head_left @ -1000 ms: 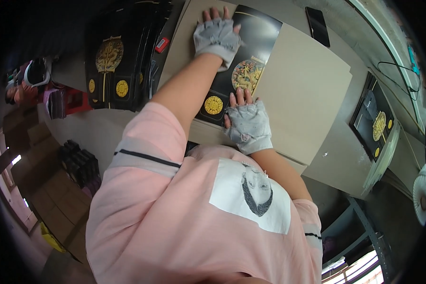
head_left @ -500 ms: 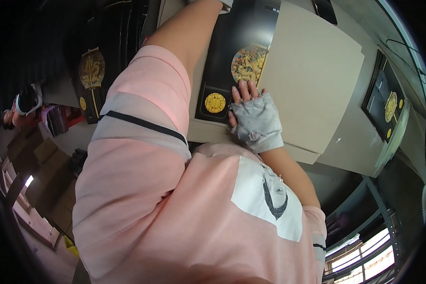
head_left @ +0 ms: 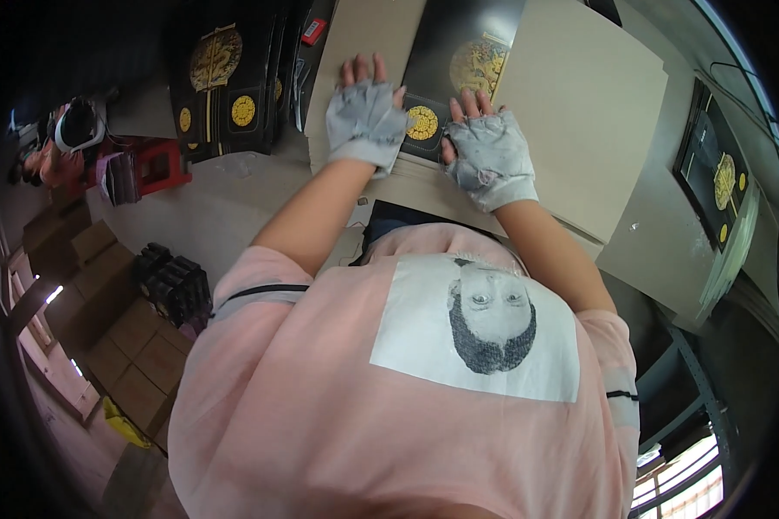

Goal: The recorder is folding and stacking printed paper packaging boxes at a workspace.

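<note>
Black-gold sheet, btwn L hand & R hand, both gloved, palm-down, fingers apart, beige board alongside

my left hand and right hand wear fingerless grey cloth gloves. beside smooth beige rectangular boards, the glossy black rectangular panel shows a round yellow medallion and a round gold, multicoloured emblem. near the right edge of the grey tabletop, a black rectangular sheet bears gold discs.
</note>
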{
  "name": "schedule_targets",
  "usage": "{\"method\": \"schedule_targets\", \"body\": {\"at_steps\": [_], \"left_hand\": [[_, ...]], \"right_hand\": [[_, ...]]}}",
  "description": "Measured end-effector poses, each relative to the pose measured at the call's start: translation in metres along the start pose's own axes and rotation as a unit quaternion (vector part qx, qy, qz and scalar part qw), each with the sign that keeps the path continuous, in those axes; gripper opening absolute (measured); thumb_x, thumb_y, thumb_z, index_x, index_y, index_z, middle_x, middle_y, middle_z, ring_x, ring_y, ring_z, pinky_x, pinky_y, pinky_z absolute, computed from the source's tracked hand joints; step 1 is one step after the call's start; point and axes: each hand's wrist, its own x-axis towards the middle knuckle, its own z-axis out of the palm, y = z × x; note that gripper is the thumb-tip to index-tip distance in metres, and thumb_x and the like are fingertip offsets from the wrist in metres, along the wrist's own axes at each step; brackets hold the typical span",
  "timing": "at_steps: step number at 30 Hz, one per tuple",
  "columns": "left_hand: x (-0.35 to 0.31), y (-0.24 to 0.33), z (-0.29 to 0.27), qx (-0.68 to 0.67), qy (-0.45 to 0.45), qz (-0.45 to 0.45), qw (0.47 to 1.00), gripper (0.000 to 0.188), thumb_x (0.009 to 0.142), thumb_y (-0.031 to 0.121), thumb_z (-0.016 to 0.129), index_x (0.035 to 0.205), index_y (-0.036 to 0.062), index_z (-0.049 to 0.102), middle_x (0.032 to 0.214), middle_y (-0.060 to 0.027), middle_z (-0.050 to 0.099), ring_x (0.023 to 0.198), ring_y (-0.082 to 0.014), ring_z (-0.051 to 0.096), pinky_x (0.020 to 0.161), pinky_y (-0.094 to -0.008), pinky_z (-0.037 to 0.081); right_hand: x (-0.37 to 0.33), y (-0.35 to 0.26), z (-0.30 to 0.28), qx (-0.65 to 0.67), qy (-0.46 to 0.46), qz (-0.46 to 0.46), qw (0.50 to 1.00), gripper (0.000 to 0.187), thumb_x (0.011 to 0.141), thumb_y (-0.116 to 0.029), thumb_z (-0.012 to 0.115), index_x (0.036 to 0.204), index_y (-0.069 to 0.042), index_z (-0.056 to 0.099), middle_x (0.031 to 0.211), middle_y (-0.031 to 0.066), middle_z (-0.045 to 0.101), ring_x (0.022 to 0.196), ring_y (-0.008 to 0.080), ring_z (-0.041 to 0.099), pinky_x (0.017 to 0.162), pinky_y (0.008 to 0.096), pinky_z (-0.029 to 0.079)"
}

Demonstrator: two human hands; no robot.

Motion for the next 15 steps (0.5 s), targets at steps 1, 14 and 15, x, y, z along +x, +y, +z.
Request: {"method": "schedule_targets", "body": {"at_steps": [1,14,15], "left_hand": [[-0.019,-0.003,0.000,0.002,0.005,-0.001,1.000,0.076,0.103,0.042,0.052,0.162,0.0022,0.026,0.165,-0.0218,0.034,0.153,-0.0423,0.030,0.123,-0.0531,0.028],[0.038,0.041,-0.005,-0.318,0.071,-0.045,0.944,0.081,0.100,0.035,0.062,0.162,0.0013,0.023,0.135,-0.0340,0.058,0.125,-0.0489,0.057,0.106,-0.0512,0.047],[0.050,0.054,-0.003,-0.329,0.063,-0.032,0.942,0.081,0.100,0.035,0.062,0.162,0.0013,0.023,0.135,-0.0340,0.058,0.125,-0.0489,0.057,0.106,-0.0512,0.047]], "right_hand": [[-0.001,0.000,0.000,-0.002,-0.005,0.004,1.000,0.067,0.096,-0.042,0.051,0.151,-0.005,0.049,0.162,0.0170,0.042,0.151,0.0346,0.038,0.119,0.0579,0.033],[-0.009,0.003,0.017,-0.002,0.038,-0.001,0.999,0.069,0.094,-0.044,0.052,0.150,-0.004,0.052,0.162,0.0196,0.042,0.151,0.0327,0.039,0.118,0.0444,0.035],[-0.011,0.006,0.019,0.004,0.048,0.015,0.999,0.069,0.094,-0.045,0.053,0.150,-0.005,0.053,0.161,0.0185,0.044,0.150,0.0327,0.040,0.119,0.0439,0.034]]}}
